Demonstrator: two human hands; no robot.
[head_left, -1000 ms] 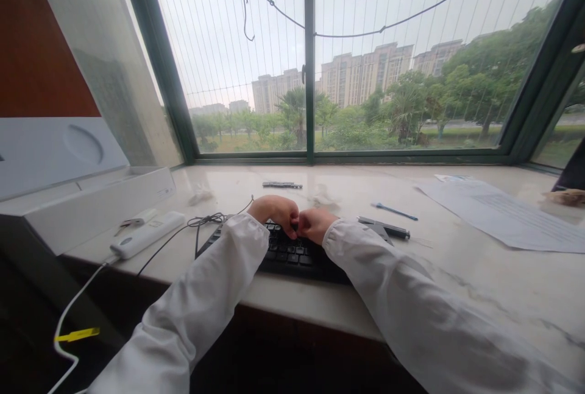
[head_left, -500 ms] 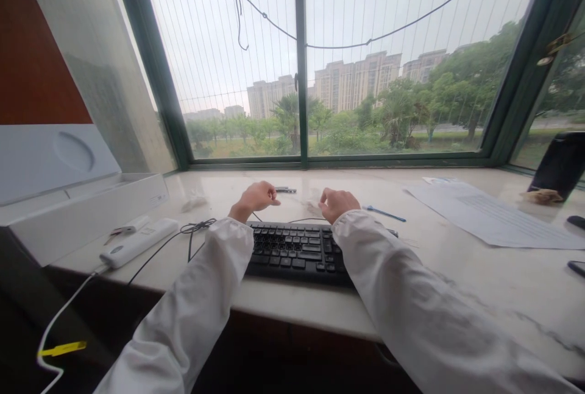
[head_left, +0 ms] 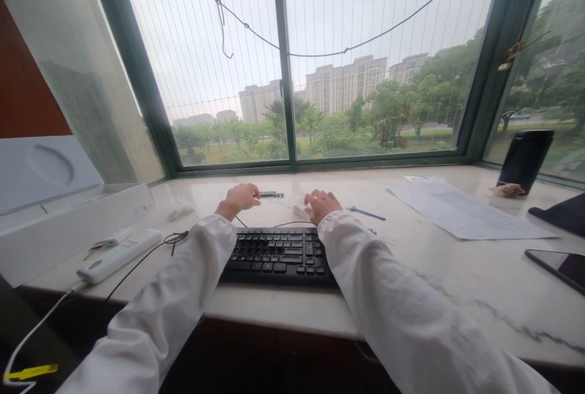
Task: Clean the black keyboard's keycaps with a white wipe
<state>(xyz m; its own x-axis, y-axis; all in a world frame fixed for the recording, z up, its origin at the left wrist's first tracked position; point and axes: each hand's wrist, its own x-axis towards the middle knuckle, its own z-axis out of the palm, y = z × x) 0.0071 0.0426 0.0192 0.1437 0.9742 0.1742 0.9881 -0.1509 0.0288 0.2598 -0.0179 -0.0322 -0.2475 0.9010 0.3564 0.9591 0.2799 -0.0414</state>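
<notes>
My left hand [head_left: 241,198] hovers beyond the back left edge of a black keyboard [head_left: 283,254], its fingers curled together; anything between them is too small to make out. Beside its fingertips a thin metal tool [head_left: 273,194] lies on the sill. My right hand [head_left: 323,205] is behind the keyboard's right half, palm down, with fingers bent and apart. By those fingers is a crumpled, whitish translucent thing [head_left: 299,201]; I cannot tell whether they touch it. Some upper left keys of the keyboard look missing. My right sleeve covers its right end.
Right of my right hand lie a blue pen-like stick [head_left: 367,213] and a paper sheet [head_left: 473,208]. A phone [head_left: 560,267] and a dark upright container [head_left: 525,159] are farther right. On the left are a white box [head_left: 86,214], keys [head_left: 103,243] and a power strip [head_left: 121,255].
The view has turned right, so everything sits farther left in it. My right hand's fingers have spread from a closer curl. My left hand stays near the metal tool.
</notes>
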